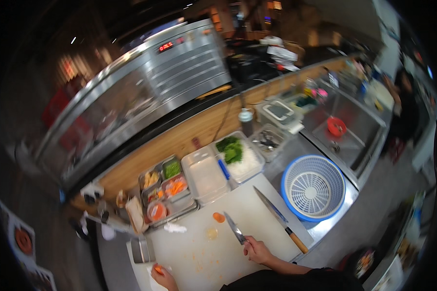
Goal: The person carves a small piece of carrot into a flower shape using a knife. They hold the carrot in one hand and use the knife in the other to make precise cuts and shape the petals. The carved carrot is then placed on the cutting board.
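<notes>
My right hand point(255, 250) grips the handle of a kitchen knife point(234, 227), its blade pointing away from me over the white cutting board point(236, 207). Between the fingers of my left hand point(164, 279) is an orange piece, apparently carrot point(158, 269), at the board's near left corner. White paper or cloth point(156, 285) lies under that hand. An orange slice point(218, 217) sits just left of the knife tip, with a pale round slice point(212, 233) below it. Small orange scraps point(200, 261) are scattered across the board. A steel container point(142, 250) stands above my left hand.
A longer wooden-handled knife point(276, 214) lies along the board's right side. Beyond it stands a blue-rimmed basket point(313, 187), near the sink point(349, 127). Behind the board are a tray of cut vegetables point(174, 186), a lidded tub point(205, 174) and a greens container point(236, 156). A person point(404, 98) is at far right.
</notes>
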The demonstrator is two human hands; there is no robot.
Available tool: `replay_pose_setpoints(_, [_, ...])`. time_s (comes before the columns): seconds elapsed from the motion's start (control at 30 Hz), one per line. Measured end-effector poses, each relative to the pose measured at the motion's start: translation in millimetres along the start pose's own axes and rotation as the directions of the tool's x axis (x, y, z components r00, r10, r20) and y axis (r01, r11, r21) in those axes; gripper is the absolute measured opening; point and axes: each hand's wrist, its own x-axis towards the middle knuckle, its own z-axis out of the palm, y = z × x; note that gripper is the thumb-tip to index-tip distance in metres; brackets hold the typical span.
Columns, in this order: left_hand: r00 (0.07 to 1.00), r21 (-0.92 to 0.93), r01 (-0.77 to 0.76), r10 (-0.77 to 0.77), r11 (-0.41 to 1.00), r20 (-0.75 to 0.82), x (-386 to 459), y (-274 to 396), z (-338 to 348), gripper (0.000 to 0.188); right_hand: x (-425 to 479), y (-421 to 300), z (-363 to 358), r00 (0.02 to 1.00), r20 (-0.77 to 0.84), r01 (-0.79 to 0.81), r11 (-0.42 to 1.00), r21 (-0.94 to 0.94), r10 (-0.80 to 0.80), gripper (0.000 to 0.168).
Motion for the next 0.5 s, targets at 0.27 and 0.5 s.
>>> replay_pose_setpoints(0.27, [0.968, 0.303, -0.251, 0.239, 0.919, 0.077, 7, 14, 11, 0.026, -4, 20, -11, 0.980, -0.144, 0.159, 0.977, 0.141, -0.139, 0.025])
replay_pose_setpoints(0.5, [0.965, 0.202, -0.243, 0.216, 0.949, 0.148, 14, -9, 10, 0.028, -2, 29, -7, 0.958, -0.131, 0.267, 0.959, 0.096, -0.254, 0.024])
